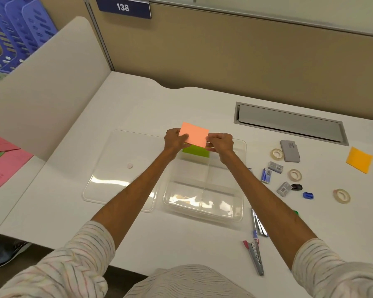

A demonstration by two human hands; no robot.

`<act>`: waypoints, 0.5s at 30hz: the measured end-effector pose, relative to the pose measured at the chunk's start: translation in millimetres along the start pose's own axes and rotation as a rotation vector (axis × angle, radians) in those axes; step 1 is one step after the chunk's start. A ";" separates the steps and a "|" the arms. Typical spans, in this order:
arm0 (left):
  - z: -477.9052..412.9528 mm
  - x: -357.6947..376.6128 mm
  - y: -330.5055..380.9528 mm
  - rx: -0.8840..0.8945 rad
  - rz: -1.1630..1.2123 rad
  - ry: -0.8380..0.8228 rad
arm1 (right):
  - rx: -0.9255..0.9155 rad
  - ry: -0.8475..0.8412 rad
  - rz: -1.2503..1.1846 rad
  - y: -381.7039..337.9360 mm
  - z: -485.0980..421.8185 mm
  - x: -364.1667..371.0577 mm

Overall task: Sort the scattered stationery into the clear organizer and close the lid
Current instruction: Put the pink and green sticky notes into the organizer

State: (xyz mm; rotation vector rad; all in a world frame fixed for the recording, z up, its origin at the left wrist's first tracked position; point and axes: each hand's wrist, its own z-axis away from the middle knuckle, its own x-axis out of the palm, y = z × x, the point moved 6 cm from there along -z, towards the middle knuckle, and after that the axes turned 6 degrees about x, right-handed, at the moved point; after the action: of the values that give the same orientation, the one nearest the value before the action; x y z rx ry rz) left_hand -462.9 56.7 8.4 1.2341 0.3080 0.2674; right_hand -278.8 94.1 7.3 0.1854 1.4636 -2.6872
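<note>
Lid, clear flat plastic (116, 168): lies on white desk (73, 211), at 9 o'clock of the organizer. Left hand (175, 140) and right hand (222, 143): each grip pinches one edge of salmon-orange square sticky-note pad (194, 134), held over the 12 o'clock end of clear compartmented organizer (202, 203). Lime-green sticky-note pad (195, 152): in that far compartment. Three beige tape rolls (294, 174), yellow-orange square pad (359, 159): on desk at 3 o'clock.

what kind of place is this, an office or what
Most likely an office cubicle: a white desk walled by tan partition panels, a sign reading 138, and blue file racks beyond the side divider.
</note>
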 end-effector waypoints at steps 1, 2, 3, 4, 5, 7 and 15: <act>1.3 -0.1 1.0 0.044 -0.112 0.008 | -0.002 0.018 0.009 1.3 -1.3 -1.7; 2.5 -0.9 3.1 0.093 -0.281 0.017 | -0.005 0.040 0.028 2.6 -2.8 -3.6; 4.1 -1.2 5.5 0.137 -0.483 0.019 | -0.011 0.063 0.055 3.6 -3.7 -5.7; 6.2 -0.8 6.8 0.164 -0.668 0.021 | -0.019 0.084 0.084 4.3 -4.2 -7.8; 7.8 -0.2 6.1 0.177 -0.800 0.020 | -0.027 0.100 0.113 4.7 -4.1 -10.0; 10.3 2.1 3.4 0.200 -0.924 0.008 | -0.052 0.107 0.160 5.8 -2.7 -13.3; 19.1 13.7 0.8 0.313 -1.064 -0.016 | -0.071 0.082 0.134 13.2 5.9 -33.5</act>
State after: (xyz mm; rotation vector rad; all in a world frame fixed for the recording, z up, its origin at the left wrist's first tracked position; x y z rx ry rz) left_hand -443.1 45.2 13.7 1.2133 0.9628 -0.7301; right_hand -244.4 82.3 4.3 0.3785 1.5080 -2.5464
